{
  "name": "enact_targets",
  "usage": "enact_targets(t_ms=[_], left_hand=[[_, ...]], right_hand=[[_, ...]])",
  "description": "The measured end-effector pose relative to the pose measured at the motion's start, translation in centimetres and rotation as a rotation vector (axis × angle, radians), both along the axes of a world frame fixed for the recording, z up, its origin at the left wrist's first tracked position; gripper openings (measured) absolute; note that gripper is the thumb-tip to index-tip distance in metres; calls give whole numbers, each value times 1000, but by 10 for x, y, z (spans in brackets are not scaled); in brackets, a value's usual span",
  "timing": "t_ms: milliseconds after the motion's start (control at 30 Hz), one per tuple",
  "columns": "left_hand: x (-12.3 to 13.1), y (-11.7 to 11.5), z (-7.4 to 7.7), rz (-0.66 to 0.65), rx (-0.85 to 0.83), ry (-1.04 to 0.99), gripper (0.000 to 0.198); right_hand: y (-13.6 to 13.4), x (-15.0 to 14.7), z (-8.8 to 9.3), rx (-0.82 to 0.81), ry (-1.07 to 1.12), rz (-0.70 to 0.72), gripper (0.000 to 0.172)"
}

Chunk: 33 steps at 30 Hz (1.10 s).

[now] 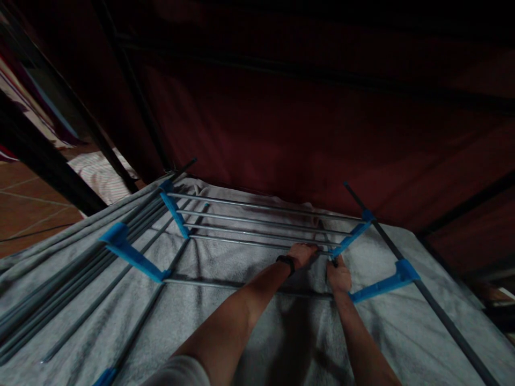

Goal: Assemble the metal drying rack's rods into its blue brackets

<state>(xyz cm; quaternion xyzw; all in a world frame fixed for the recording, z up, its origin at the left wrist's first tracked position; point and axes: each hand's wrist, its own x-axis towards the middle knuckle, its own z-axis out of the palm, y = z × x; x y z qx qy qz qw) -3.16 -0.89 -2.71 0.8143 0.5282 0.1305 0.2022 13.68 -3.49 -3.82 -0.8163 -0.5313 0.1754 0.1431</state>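
A grey metal rack with blue plastic joints lies on a grey cloth. My left hand, a black band on its wrist, is curled over one of the rack's thin rods near the right blue joint. My right hand is closed just below that joint, on the end of a rod. Which rod each hand grips is hard to see in the dim light.
Loose grey rods lie bundled at the left on the cloth. A dark red fabric wall with black frame bars rises behind. A tiled floor and a striped cloth show at the left.
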Motion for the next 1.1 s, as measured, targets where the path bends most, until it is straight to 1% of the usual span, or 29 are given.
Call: enact_targets(t_ms=[200,367,467,667,767,867,967,1100], left_hand=[[0,1,-2,-20,-19,31,33],[0,0,-4,12,-29,35,36],[-1,-1,-1,8,-25,39,35],[-6,-4,10,-20,-13,64,35],[-10,-8,13,-25,5,88,37],[-13,-13,13,-23,34,93,44],[-18,-22,12,29,53,98,50],[-30,-40,14,159,119,56,52]], right_hand=[[0,0,0,-13,-19,-17,60],[1,-1,0,-24,-20,-3,59],[3,0,-2,-37,-27,-3,59],[4,-2,-3,-20,-7,-5,57],[4,-4,-2,-9,-6,-5,56],[6,-5,-2,-20,-26,-27,58],[6,-4,-1,-31,-4,-20,59],[4,-4,2,-17,40,-26,61]])
